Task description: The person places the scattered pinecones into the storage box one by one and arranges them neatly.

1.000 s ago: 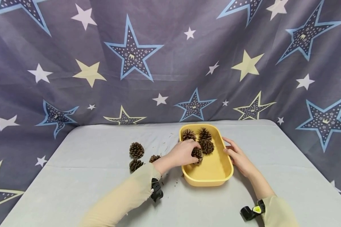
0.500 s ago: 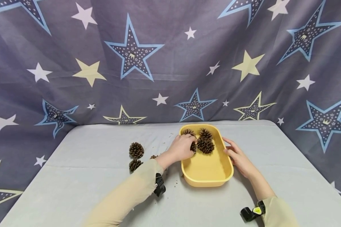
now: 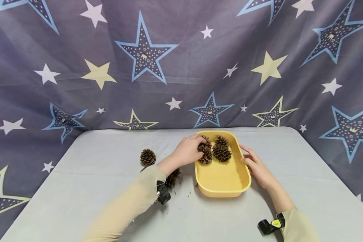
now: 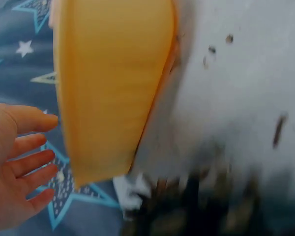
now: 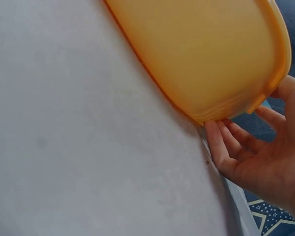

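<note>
My left hand (image 3: pixel 186 150) hovers at the left rim of a yellow plastic basin (image 3: pixel 220 194), fingertips and thumb beside the pine cones there. In the left wrist view the left hand (image 4: pixel 14 169) shows loosely spread fingers with nothing between them. Several brown pine cones lie inside at the far end, among them one by my thumb (image 3: pixel 205 156) and one to its right (image 3: pixel 222 153). At the right side my right hand (image 3: pixel 258 171) holds the basin, thumb at the rim; the right wrist view shows that hand's fingertips (image 5: pixel 212 130) against the outer wall.
On the table's pale cloth (image 3: pixel 103 188) left of the basin lie more pine cones: one whole in view (image 3: pixel 148 157), one beside the left wrist (image 3: pixel 172 178), another mostly behind the sleeve. Small dark crumbs are scattered nearby. A star-patterned curtain (image 3: pixel 181 67) hangs behind.
My left hand carried a pine cone to the basin's far left, released it among the others, and drew back leftward toward the rim. The right hand stays on the basin.
</note>
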The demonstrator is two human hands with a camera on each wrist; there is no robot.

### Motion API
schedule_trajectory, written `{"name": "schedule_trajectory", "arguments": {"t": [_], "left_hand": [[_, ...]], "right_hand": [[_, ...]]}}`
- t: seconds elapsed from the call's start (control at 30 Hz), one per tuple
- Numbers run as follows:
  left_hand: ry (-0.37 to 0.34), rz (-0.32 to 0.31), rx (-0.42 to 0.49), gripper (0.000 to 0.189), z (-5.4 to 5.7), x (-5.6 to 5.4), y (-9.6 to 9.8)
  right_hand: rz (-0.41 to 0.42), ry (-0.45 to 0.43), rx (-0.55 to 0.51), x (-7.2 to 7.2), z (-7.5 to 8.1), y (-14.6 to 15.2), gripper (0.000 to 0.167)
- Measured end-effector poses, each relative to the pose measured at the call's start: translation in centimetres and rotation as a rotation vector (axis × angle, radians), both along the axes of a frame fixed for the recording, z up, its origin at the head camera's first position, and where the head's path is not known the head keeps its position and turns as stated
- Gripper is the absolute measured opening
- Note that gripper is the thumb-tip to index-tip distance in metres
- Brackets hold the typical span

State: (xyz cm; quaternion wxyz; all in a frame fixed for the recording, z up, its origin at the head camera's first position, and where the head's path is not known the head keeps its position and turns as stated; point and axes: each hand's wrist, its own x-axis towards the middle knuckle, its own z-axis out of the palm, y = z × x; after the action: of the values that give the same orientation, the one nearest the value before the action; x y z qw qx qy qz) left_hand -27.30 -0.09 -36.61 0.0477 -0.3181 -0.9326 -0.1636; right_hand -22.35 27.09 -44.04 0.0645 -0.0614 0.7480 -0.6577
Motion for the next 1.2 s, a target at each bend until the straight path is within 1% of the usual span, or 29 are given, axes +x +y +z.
{"name": "schedule_trajectory", "arguments": {"t": [0.1, 0.2, 0.3, 0.43, 0.63, 0.8, 0.9, 1.03, 1.2], "left_hand": [[0.011, 0.03, 0.034, 0.042, 0.6, -0.2, -1.6], [-0.003, 0.065, 0.044, 0.039, 0.8, -0.4, -3.3], [-0.019, 0.093, 0.037, 0.038, 0.8, -0.4, -5.1], [-0.012, 0.116, 0.028, 0.038, 0.5, -0.5, -7.6], [-0.011, 0.173, 0.003, 0.037, 0.1, -0.6, -10.9], [-0.029, 0.184, -0.025, 0.036, -0.3, -0.3, -12.7], [-0.052, 0.193, -0.033, 0.036, -0.7, 0.0, -13.5], [-0.075, 0.206, -0.039, 0.036, -1.2, 0.2, -14.3], [-0.08, 0.209, -0.038, 0.039, -1.4, 0.2, -15.1]], "right_hand": [[0.001, 0.001, 0.001, 0.0, 0.1, 0.1, 0.056], [0.006, -0.007, 0.0, 0.1, 0.2, 0.1, 0.056], [0.005, -0.013, 0.002, 0.1, 0.2, 0.0, 0.056], [0.007, -0.007, 0.001, 0.1, 0.2, -0.1, 0.056], [0.014, 0.011, -0.006, 0.2, 0.1, -0.1, 0.055], [0.013, 0.015, -0.008, 0.2, 0.0, 0.0, 0.055], [0.015, 0.013, -0.008, 0.2, -0.1, -0.1, 0.055], [0.015, 0.011, -0.01, 0.1, -0.1, -0.1, 0.055], [0.01, 0.015, -0.007, 0.1, -0.1, 0.0, 0.054]]}}
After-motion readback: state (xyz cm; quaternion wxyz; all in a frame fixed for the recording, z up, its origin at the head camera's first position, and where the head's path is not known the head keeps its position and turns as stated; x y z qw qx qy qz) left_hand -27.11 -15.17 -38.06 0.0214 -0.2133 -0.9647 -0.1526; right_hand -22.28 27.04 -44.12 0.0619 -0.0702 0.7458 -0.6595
